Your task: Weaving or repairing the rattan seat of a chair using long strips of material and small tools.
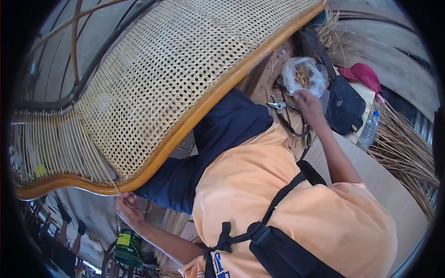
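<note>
A long wooden frame (pixel 204 109) carries a woven cane panel (pixel 153 69), with parallel cane strands (pixel 55 143) strung across its left part. At the frame's lower edge, my left hand (pixel 130 207) is closed on a thin cane strand (pixel 109 172), whose loose end curls out past the fingers. Over on the right, my right hand (pixel 310 107) is at the near rim of a clear plastic bag (pixel 319 83) holding short thin sticks (pixel 302 77). Its fingers are bent together; whatever is between them is hidden.
Beside the bag lie pliers (pixel 279 105) and another dark-handled tool (pixel 296 129). Farther right are a black pouch (pixel 344 104), a dark red cap (pixel 360 76), a plastic bottle (pixel 369 129) and a bundle of cane (pixel 403 153). A green bucket (pixel 128 252) stands at lower left, near another person's legs (pixel 69 238).
</note>
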The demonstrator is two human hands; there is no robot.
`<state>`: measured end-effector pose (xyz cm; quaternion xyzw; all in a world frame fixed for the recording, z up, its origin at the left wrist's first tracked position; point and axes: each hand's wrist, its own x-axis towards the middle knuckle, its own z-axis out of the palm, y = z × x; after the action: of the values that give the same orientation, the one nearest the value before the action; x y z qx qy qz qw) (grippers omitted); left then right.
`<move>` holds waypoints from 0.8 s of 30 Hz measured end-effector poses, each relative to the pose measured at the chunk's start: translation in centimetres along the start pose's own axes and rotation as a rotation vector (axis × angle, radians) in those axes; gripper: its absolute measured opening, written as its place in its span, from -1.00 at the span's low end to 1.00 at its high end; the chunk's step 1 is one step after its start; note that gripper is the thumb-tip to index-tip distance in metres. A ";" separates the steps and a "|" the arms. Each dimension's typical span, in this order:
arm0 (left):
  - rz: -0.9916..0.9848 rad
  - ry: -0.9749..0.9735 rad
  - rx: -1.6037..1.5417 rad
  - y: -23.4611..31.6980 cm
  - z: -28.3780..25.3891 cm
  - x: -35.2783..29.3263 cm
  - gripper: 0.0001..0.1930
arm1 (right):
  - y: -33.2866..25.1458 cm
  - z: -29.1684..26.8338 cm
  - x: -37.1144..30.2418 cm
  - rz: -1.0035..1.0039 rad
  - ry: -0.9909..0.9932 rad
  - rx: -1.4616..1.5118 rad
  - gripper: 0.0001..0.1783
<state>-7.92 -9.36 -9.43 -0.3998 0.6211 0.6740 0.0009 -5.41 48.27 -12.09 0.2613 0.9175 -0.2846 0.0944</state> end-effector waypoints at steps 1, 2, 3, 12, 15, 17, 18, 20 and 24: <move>0.017 0.008 0.014 0.5 -0.1 -0.3 -0.78 | 1.8 1.2 -1.1 -0.105 0.005 -0.068 -0.76; -0.047 0.075 -0.013 0.8 -0.8 -0.6 -0.80 | 2.9 1.8 -1.8 -0.120 -0.013 -0.036 -0.76; -0.103 0.143 -0.045 0.9 -1.3 -0.7 -0.83 | 3.5 2.7 -2.0 -0.282 0.036 -0.260 -0.65; -0.050 0.166 0.298 1.0 3.5 -2.2 -0.74 | 2.0 4.1 -3.4 -0.111 -0.114 -0.498 -0.43; -0.085 0.146 0.284 1.3 2.4 -2.4 -0.73 | 1.5 2.6 -4.2 -0.169 -0.180 -0.429 -0.48; -0.062 0.158 0.327 1.3 2.6 -2.2 -0.71 | -0.1 1.3 -3.9 -0.199 -0.181 -0.318 -0.51; -0.043 0.173 0.322 1.2 2.7 -2.1 -0.70 | -1.9 0.3 -3.7 -0.097 -0.197 -0.281 -0.53; -0.056 0.172 0.340 1.4 2.9 -2.0 -0.70 | -4.1 -0.3 -3.1 -0.283 -0.122 -0.160 -0.65; -0.063 0.167 0.325 1.0 3.1 -1.5 -0.71 | -17.9 0.7 -1.8 -0.051 -0.557 0.346 -0.78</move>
<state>-9.00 -6.24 -8.08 -0.4681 0.7069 0.5291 0.0352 -13.42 34.52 -3.63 0.1625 0.8008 -0.4990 0.2887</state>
